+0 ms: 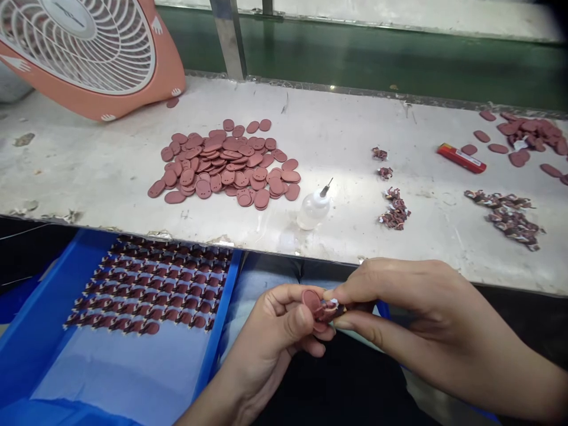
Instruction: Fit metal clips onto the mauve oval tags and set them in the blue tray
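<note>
Between the thumb and fingers of my left hand (279,328) is a reddish-brown oval base (312,300), apparently with another such oval under it. My right hand (412,319) pinches a small dark brown figurine (329,312) with a white spot, pressed against the oval or held right at it. Fingers hide part of the figurine, so I cannot tell its shape. Both hands are in front of the bench edge, above my lap. Closest on the bench stands a small squeeze bottle (313,210) with a needle tip, upright.
A pile of oval bases (231,163) lies on the bench (337,130). Small figurines (394,212) and more figurines (515,219) lie to the right, near a red box (461,158). A blue tray (226,302) holds rows of assembled pieces (155,287). An orange fan (171,65) stands back left.
</note>
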### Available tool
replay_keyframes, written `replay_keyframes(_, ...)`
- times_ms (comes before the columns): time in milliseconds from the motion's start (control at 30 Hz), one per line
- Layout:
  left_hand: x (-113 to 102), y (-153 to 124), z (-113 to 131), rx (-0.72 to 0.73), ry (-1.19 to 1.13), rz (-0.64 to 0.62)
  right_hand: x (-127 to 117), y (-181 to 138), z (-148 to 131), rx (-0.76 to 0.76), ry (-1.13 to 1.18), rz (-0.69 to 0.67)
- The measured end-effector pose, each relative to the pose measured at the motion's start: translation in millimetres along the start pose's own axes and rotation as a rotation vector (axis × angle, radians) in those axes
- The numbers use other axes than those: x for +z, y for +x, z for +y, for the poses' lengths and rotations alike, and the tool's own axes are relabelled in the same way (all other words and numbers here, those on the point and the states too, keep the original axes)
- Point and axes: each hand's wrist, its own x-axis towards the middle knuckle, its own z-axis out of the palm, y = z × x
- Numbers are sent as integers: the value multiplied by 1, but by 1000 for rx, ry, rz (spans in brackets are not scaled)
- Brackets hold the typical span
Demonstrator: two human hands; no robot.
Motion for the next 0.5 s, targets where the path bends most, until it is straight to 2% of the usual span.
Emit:
replay_keyframes(267,2,1,2,-12,-18,-7,-3,5,-5,33,28,-17)
replay_keyframes(500,0,0,1,-8,-15,-11,-5,9,-6,-4,-28,-37)
